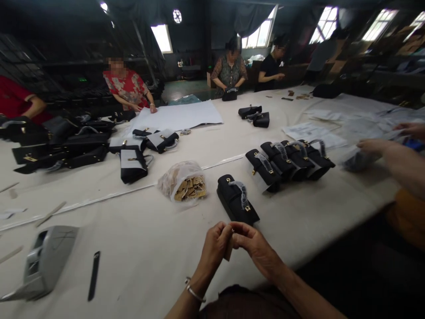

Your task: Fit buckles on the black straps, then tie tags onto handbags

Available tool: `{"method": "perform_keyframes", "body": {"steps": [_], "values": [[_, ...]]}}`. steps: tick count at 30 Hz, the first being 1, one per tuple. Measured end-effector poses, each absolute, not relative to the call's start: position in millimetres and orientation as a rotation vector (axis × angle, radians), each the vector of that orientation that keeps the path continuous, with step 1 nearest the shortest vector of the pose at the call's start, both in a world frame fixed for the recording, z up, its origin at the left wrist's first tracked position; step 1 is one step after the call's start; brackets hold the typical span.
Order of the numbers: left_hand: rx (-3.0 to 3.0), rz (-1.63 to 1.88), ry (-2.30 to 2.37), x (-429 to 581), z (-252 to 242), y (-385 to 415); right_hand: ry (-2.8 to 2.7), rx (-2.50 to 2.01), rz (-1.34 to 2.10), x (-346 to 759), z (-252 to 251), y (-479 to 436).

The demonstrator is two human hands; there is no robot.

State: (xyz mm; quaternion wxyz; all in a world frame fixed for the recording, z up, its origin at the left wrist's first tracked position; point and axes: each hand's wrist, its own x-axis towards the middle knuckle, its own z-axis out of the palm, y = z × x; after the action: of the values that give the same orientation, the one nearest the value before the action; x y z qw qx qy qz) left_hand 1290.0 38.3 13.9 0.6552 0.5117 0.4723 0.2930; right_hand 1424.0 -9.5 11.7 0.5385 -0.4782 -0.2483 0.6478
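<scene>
Both my hands meet close to my body, at the near side of the table. My left hand [214, 243] is closed on a small brown hang tag [228, 251], which hangs down between the hands. Thumb and finger of my right hand [254, 243] pinch together at the tag's top end; a string there is too small to make out clearly. Just beyond my fingers lies a black handbag [236, 201] with gold fittings and a plastic-wrapped handle. A clear plastic bag [182, 181] full of similar tags sits to its left.
Several black handbags [288, 159] stand in a row at right, beside a co-worker's arms [392, 153]. A grey tape dispenser [49, 261] and a dark strip [94, 275] lie at left. More handbags [66, 141] are piled farther back, near other people.
</scene>
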Motion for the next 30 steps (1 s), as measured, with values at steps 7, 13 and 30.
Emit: {"method": "perform_keyframes", "body": {"steps": [7, 13, 30], "values": [[1.254, 0.665, 1.017, 1294, 8, 34, -0.592, -1.333, 1.341, 1425, 8, -6], [1.476, 0.462, 0.972, 1281, 11, 40, -1.033, -1.564, 1.117, 1437, 11, -12], [2.439, 0.146, 1.310, 1289, 3, 38, -1.361, -1.826, 0.879, 1437, -6, -6]]}}
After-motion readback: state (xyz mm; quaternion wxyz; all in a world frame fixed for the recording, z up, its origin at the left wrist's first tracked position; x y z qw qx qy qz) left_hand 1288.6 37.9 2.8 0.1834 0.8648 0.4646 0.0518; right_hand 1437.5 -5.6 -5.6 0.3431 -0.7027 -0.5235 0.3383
